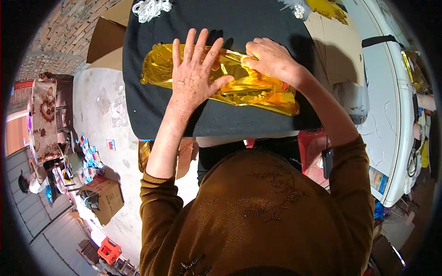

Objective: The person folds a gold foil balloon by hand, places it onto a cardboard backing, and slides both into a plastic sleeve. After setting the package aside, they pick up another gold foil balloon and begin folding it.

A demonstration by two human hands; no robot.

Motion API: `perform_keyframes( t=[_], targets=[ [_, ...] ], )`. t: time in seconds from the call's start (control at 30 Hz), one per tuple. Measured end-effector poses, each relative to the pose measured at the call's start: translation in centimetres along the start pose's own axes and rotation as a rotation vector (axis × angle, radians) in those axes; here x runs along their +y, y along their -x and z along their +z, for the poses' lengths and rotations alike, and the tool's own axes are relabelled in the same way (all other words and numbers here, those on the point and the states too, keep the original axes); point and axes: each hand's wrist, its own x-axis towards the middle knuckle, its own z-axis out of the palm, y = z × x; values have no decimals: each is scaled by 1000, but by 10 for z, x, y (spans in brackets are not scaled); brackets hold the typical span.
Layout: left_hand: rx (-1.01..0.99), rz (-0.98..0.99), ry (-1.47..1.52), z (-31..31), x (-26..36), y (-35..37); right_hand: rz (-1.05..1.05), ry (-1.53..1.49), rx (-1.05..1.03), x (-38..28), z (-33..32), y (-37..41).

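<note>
A shiny gold foil piece (248,85) lies flat and creased across the black-covered table (221,120), its long side running left to right. My left hand (191,80) presses on the left half of the foil with its fingers spread. On the upper edge, right of the middle, my right hand (271,60) has its fingers curled against the foil, gripping a fold of it. The fingertips of my right hand are partly hidden.
White string (151,9) lies at the table's far left corner, with more gold foil (328,10) at the far right. A cardboard box (108,39) stands beyond the left edge. Cardboard (338,48) and a white surface (377,92) are on the right.
</note>
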Motion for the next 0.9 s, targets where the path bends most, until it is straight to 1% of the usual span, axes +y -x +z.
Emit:
perform_keyframes(
  t=[0.07, 0.17, 0.2, 0.23, 0.3, 0.33, 0.43, 0.53, 0.63, 0.73, 0.83, 0.87, 0.9],
  targets=[
    [-41, -13, -55, -13, 7, 1, 16, -14, -54, -1, -4, -1],
    [-33, -14, 59, -18, 14, 12, 43, -41, -103, -4, -9, -4],
    [-16, -18, 161, -20, 20, 16, 48, -55, -117, -6, -12, -3],
    [-45, -4, 235, -19, 23, 21, 54, -68, -132, -7, -13, -2],
    [-101, 22, 383, -16, 31, 32, 2, -83, -132, -4, -11, 0],
    [-102, 46, 393, -16, 35, 36, -24, -91, -132, -2, -10, 2],
    [-172, 87, 320, -18, 44, 49, -16, -141, -131, 1, -8, 10],
    [-205, 116, 278, -22, 47, 56, 32, -343, -220, 10, -1, 18],
    [-248, 161, 281, -32, 50, 61, 136, -471, -280, 17, 2, 36],
    [-284, 229, 318, -42, 53, 69, 163, -734, -229, 31, 19, 54],
    [-303, 249, 381, -45, 61, 80, 217, -895, -206, 28, 27, 64],
    [-289, 257, 356, -45, 64, 82, 276, -905, -207, 26, 24, 70],
    [-283, 249, 360, -43, 66, 85, 283, -934, -188, 23, 24, 73]
  ],
)
